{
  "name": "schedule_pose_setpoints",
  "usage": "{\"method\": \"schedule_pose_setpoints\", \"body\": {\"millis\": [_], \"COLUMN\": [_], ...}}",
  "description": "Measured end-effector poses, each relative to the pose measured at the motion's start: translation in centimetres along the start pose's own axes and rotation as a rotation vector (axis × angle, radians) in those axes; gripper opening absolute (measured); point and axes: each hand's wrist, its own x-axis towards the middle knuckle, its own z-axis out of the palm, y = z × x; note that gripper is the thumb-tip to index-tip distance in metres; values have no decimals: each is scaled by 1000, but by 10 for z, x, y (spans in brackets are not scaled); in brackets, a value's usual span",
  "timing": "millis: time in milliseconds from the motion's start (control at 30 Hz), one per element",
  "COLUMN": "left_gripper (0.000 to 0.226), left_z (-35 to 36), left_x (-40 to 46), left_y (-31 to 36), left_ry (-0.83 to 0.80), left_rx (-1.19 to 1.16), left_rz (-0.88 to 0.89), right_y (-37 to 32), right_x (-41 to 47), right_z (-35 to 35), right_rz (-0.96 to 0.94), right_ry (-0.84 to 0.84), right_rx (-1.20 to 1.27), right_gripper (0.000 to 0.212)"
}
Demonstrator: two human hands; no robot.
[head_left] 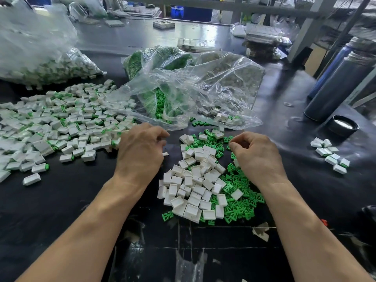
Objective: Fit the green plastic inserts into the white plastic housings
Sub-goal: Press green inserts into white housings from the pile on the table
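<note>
Left hand (140,147) knuckles-up, fingers curled under, a small white piece (165,154) poking out just past the fingertips; gripped or merely beside them, cannot tell. Right hand (256,155) curled too, thumb and forefinger drawn together; anything pinched there, cannot tell.

Between the two sets of fingers and just below them: a heap of white housings (193,186), boxy little rectangles, matte, smooth plastic, some open-side up. Under and beside the right fingers: loose green inserts (238,202), flat, forked pieces, bright and glossy, spilling toward the wrist.

Out beyond the left knuckles: a broad spread of finished pieces (61,123), white blocks with green showing at one end. Straight ahead of both hands: a crumpled clear plastic bag (203,88), thin and shiny, lying open with green inserts and a few white housings inside. Further left of that, a fuller clear bag (40,58) packed with white-and-green parts.

Well out past the right fingers: a small cluster of finished pieces (331,155), a round black cap (343,125) with a pale inside, and a tall dark flask (341,86) standing next to a blue one (333,70).

All on a black table (61,210), slick sheeting, scuffed and taped along the near edge. Behind: grey metal frame posts, blue crates (177,11), stacked trays, more bagged stock.
</note>
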Motion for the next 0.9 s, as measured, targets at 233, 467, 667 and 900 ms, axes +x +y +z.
{"method": "schedule_pose_setpoints", "body": {"millis": [233, 467, 667, 900], "left_gripper": [46, 36, 25, 17], "left_z": [17, 18, 17, 11], "left_x": [-11, -9, -9, -9], "left_y": [13, 13, 13, 17], "left_ry": [-239, -261, -261, -266], "left_rx": [-14, -54, -91, -139], "left_rz": [110, 85, 59, 10], "right_y": [-5, -11, -17, -18], "right_x": [-2, -1, -3, -9], "right_z": [3, 10, 10, 10], "right_rz": [-57, -82, -62, -42], "right_ry": [-97, -67, -105, -126], "right_rx": [-124, -284, -302, -187], "right_gripper": [10, 18, 14, 13]}}
